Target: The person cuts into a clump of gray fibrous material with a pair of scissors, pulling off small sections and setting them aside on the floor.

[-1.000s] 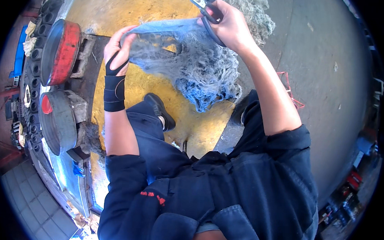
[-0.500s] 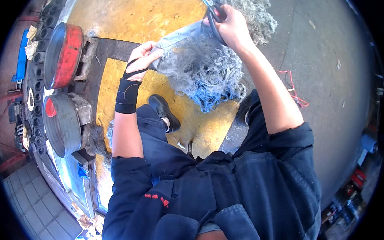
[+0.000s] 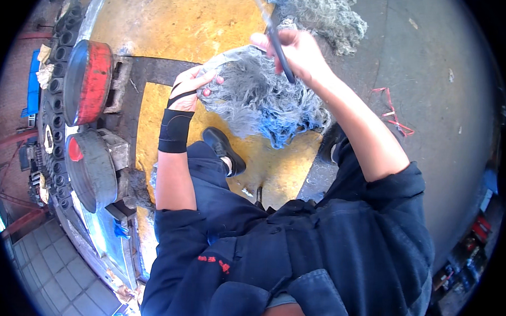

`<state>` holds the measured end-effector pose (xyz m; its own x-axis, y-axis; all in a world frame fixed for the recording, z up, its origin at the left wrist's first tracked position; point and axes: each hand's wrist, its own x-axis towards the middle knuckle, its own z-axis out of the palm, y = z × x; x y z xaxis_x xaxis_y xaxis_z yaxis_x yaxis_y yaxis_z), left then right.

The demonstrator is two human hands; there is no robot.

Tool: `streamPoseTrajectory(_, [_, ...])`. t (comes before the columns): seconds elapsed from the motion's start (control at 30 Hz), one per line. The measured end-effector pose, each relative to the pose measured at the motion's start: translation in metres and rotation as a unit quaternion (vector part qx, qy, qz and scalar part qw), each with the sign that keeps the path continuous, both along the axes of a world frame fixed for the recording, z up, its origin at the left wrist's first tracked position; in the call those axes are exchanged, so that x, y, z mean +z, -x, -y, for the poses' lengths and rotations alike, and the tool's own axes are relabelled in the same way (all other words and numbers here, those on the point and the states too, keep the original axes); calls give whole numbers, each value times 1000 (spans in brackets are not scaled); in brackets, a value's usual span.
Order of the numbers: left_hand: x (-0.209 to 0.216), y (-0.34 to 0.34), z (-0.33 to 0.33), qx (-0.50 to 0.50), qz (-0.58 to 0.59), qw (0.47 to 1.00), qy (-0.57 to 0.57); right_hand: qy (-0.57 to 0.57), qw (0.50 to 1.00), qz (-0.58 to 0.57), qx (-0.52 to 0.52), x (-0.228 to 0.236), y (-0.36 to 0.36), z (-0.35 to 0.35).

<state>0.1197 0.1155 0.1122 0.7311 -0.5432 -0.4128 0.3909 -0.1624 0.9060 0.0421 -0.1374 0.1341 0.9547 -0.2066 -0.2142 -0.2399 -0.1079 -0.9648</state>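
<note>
Over the yellow floor panel hangs a tangled bundle of grey fibres [image 3: 255, 97], blue along its lower edge. My left hand [image 3: 187, 90], with a black wrist wrap, is closed on the bundle's left edge, where a smoother pale grey strip [image 3: 226, 58] runs along the top. Fingertips show through the fibres there. Above the bundle's upper right, my right hand [image 3: 301, 55] grips a pair of scissors [image 3: 276, 47] with black handles. The scissors are seen edge-on, their blades pointing up and blurred by motion.
More grey fibres [image 3: 330, 21] lie in a heap beyond my right hand. Two round drums, one with a red side [image 3: 94, 83] and one dark [image 3: 96, 172], stand at the left beside grey blocks [image 3: 120, 84]. Red cord [image 3: 394, 114] lies on the dark floor at right.
My right hand has come slightly nearer, and the scissors have turned edge-on. The pale strip, stretched between both hands before, now curves against the bundle. My left hand keeps its hold.
</note>
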Motion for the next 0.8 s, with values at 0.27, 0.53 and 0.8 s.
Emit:
streamPoseTrajectory(0.27, [-6,-4,-13,39,-23,997,56,-138,921,-268,246,-10,50,-32])
streamPoseTrajectory(0.53, [-1,1,-9,34,1,997,69,-159,906,-284,271,-26,56,-49])
streamPoseTrajectory(0.8, [3,6,-3,28,18,997,64,-173,900,-298,266,-21,47,-49])
